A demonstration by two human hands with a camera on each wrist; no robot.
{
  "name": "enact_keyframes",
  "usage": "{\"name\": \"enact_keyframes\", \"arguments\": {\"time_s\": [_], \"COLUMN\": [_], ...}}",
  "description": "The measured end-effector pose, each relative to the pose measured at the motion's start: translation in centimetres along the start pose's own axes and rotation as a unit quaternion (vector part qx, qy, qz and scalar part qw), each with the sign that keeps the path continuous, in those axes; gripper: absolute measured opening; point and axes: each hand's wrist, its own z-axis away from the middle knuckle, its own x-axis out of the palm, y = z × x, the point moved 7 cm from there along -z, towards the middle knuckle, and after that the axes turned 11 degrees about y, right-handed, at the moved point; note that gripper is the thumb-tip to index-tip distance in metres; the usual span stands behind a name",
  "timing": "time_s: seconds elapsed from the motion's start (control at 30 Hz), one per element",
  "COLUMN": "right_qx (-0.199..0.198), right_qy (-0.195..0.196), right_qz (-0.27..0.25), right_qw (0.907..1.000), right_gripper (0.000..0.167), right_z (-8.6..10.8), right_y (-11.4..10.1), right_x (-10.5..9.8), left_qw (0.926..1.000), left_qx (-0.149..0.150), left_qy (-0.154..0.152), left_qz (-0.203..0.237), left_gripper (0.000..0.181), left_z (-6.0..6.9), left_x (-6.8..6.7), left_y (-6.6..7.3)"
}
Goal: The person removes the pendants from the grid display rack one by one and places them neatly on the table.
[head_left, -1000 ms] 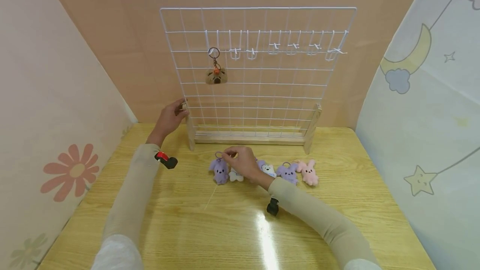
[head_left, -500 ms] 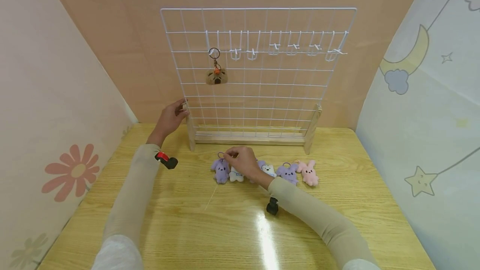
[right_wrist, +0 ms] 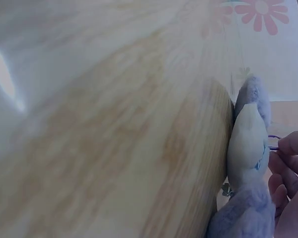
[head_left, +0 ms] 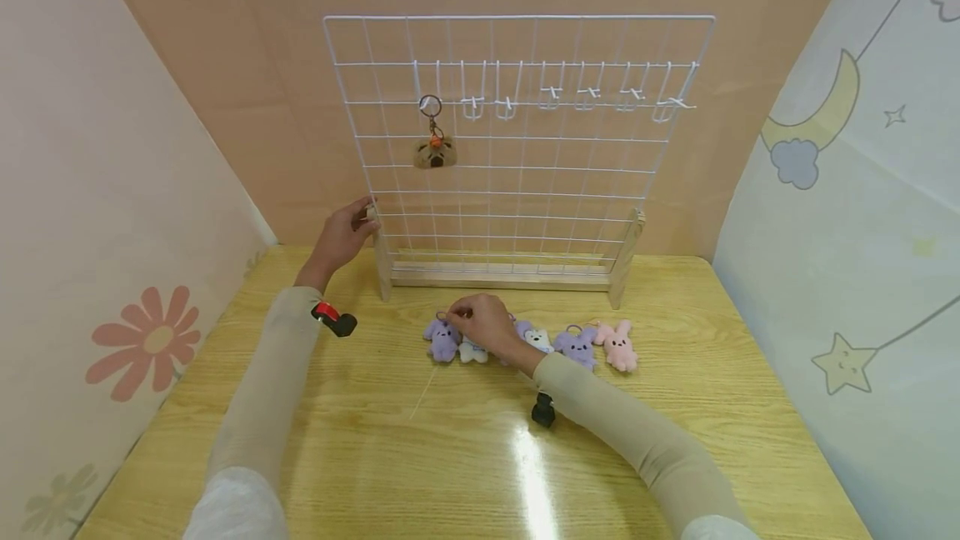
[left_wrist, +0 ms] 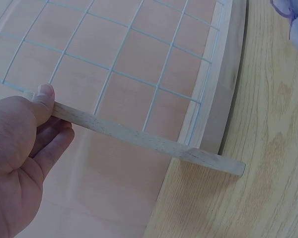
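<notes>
My left hand (head_left: 341, 236) grips the top of the rack's left wooden post (head_left: 382, 255); in the left wrist view the thumb lies over the post's end, with fingers beneath. At the row of plush toys, my right hand (head_left: 487, 325) pinches the ring of the leftmost purple plush keychain (head_left: 443, 342) between thumb and fingertips. That toy is close to the tabletop. A white plush (head_left: 472, 350) beside it is partly covered by the hand. In the right wrist view the purple ring (right_wrist: 273, 141) meets my fingertips.
A white wire grid (head_left: 517, 140) leans in its wooden stand, with several white hooks (head_left: 552, 97) in one row. From the leftmost hook hangs a brown bear-head keychain (head_left: 435, 152). More plush toys, purple (head_left: 576, 348), white (head_left: 537, 340) and pink (head_left: 619, 347), lie rightward.
The leftmost purple plush has shifted slightly right, closer to the white one, and its ring has tipped lower at my right fingertips. My left hand stays on the post.
</notes>
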Motion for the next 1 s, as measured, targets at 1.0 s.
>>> {"name": "enact_keyframes", "arguments": {"time_s": [1.0], "right_qx": [-0.096], "right_qy": [0.124], "right_qz": [-0.043], "right_qw": [0.9867], "right_gripper": [0.022], "right_z": [-5.5], "right_y": [-7.6], "right_x": [-10.1], "left_qw": [1.0], "left_qx": [0.005], "left_qy": [-0.002], "left_qz": [-0.006], "left_gripper": [0.058], "left_z": [0.0], "left_x": [-0.1], "left_y": [0.0]}}
